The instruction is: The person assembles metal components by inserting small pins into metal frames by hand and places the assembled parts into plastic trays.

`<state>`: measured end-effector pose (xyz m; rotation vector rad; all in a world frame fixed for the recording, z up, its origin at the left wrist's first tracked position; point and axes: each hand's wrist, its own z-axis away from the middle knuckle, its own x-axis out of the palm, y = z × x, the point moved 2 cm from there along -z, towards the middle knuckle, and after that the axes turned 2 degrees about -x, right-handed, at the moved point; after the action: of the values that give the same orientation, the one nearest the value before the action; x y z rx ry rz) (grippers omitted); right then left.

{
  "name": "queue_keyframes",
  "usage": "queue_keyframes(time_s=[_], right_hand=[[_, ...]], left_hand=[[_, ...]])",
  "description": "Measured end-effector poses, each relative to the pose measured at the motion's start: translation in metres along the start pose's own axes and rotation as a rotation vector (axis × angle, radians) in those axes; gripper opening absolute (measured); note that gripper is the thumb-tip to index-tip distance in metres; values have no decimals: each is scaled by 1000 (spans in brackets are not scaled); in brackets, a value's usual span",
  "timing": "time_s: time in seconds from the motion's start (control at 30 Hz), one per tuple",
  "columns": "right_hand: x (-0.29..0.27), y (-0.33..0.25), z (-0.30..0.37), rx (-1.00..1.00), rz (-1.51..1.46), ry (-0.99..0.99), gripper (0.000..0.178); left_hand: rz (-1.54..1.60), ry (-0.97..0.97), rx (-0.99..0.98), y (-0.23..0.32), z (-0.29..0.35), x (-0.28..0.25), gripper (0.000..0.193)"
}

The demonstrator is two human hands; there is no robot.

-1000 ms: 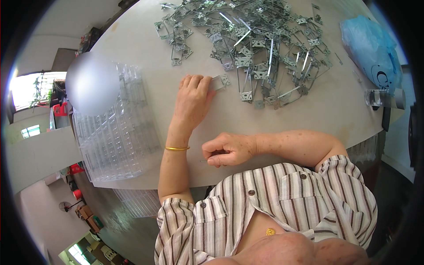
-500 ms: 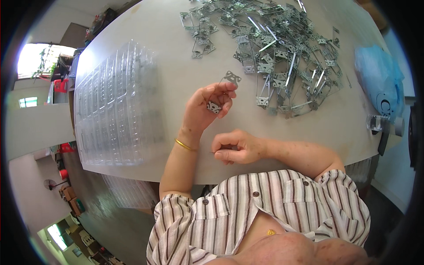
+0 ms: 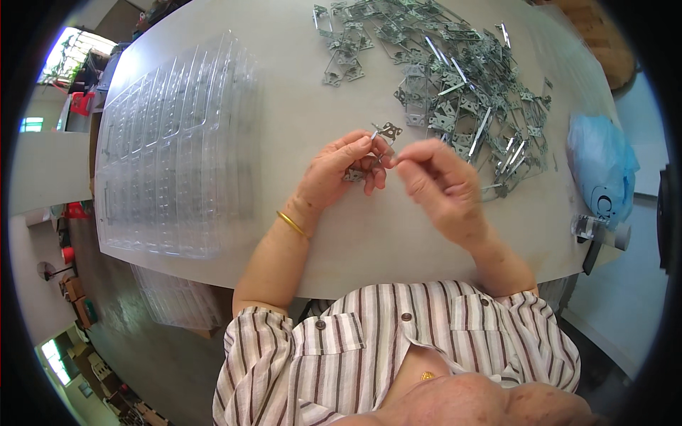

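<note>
In front of my chest, my left hand is closed on a small grey metal bracket. One cut-out plate of the bracket sticks out past the fingertips, while another shows below, by the curled fingers. My right hand is raised beside it, thumb and forefinger pinched together close to the left fingertips. Whatever sits in that pinch is too small to make out. Just beyond both hands lies a loose heap of similar metal brackets, tangled with thin bright rods.
Clear plastic trays are stacked on the table's left side, and more trays sit lower down, below the edge. At the right edge are a pale blue plastic bag and a clear bottle on its side.
My right hand has risen from near the table's front edge, moving forward and right to meet the left fingertips. My left hand still holds the bracket. The whole view has shifted slightly.
</note>
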<state>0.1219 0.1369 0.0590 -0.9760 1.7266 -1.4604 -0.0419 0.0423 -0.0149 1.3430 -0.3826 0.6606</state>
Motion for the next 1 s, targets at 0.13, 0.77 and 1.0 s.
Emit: queue_keyframes(time_s=[0.13, 0.77, 1.0], right_hand=[[-19, 0, -8, 17, 209, 147, 5], [-18, 24, 1, 133, 288, 188, 2], [-18, 24, 3, 119, 293, 199, 2]], left_hand=[[1, -82, 0, -2, -5, 0, 30], [-28, -91, 19, -7, -6, -3, 32], [-92, -104, 17, -5, -7, -4, 38]])
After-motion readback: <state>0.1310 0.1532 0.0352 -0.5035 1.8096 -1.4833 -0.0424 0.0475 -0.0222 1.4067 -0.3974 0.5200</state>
